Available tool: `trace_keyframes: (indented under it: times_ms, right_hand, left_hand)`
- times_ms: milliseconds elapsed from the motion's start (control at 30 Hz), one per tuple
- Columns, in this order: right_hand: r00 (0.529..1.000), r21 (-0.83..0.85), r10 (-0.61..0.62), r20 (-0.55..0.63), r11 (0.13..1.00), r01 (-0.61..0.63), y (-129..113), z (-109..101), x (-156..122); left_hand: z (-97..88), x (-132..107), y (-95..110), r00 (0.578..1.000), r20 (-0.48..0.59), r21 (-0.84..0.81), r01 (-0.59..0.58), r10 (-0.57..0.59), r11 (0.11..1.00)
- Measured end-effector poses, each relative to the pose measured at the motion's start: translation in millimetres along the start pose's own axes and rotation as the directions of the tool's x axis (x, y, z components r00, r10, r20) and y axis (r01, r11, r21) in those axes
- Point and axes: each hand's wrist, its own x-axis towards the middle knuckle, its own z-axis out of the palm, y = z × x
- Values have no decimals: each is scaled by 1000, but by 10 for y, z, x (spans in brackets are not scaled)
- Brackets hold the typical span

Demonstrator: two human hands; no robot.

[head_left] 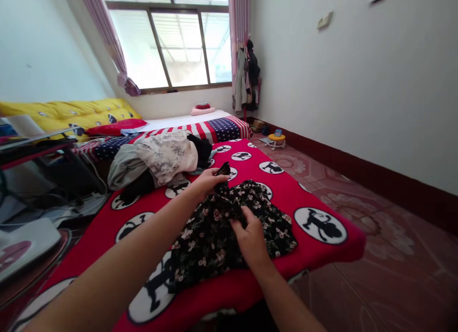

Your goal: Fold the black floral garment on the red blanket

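Note:
A black garment with a small flower print [214, 236] lies spread on a red blanket with black-and-white monkey circles [286, 189]. My left hand [209, 181] pinches the garment's far end, near a raised corner of the cloth. My right hand [252, 239] is closed on a fold in the garment's middle. Both forearms reach in from the lower left and bottom.
A pile of clothes [157, 162] sits further back on the blanket. Behind it lie a stars-and-stripes cover [218, 129], a yellow quilt [71, 112] and a red pillow [114, 128]. Clothes hang in the corner [246, 79]. Patterned floor tiles [393, 255] stretch to the right.

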Motion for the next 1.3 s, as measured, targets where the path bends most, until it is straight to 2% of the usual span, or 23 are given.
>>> trace_keyframes:
  times_ms: [133,233,367,467,533,600,667,733,767,800,867,933,1000,1100,1167,1233,1300]
  right_hand:
    - [979,-124,110,-169,983,-132,255,-515,-13]
    - [962,-181,129,-239,968,-175,405,-746,-50]
    - [951,-214,174,-255,949,-231,546,-909,-116]
    - [951,-351,162,-263,902,-250,542,-996,-148]
    - [948,-514,69,-312,827,-229,464,-1040,-150]
    - [933,-652,-98,-347,740,-165,358,-1044,-142]
    - [916,-725,-265,-300,688,-38,284,-989,-146]
    - [924,-747,-344,-165,655,110,298,-889,-178]
    - [938,-756,-340,-71,631,172,341,-837,-205]
    - [951,-771,-308,24,600,214,400,-792,-235]
    - [965,-814,-202,168,523,251,520,-746,-278]
    - [969,-855,-95,228,456,246,561,-750,-259]
    - [969,-877,-30,245,420,234,457,-741,-161]
    - [953,-846,-65,295,446,292,100,-532,60]
    - [933,-774,-84,351,534,340,-125,-226,208]
    - [910,-717,-56,411,596,361,-236,148,369]
    - [877,-707,-43,478,573,413,-223,505,573]
  left_hand:
    - [639,366,-269,999,19,31,44,-44,999]
    - [950,489,-474,996,41,38,76,-78,996]
    - [1150,527,-662,993,51,46,102,-105,994]
    - [1137,454,-696,991,89,14,103,-104,995]
    - [1025,326,-681,993,115,30,0,-3,1000]
    - [818,119,-667,968,121,147,-235,219,961]
    - [528,-155,-681,881,135,337,-471,453,815]
    - [192,-460,-746,806,144,524,-554,574,647]
    - [22,-610,-801,794,159,603,-549,587,579]
    - [-141,-750,-871,799,191,667,-532,570,521]
    - [-424,-979,-1044,835,279,756,-496,474,428]
    - [-634,-1118,-1225,864,319,797,-467,389,384]
    - [-775,-1167,-1364,877,241,801,-422,417,424]
    - [-910,-1154,-1431,849,-11,719,-360,528,594]
    - [-972,-1160,-1404,827,-167,637,-325,537,699]
    - [-1006,-1210,-1364,836,-246,568,-286,491,771]
    - [-989,-1302,-1337,862,-274,533,-233,427,813]
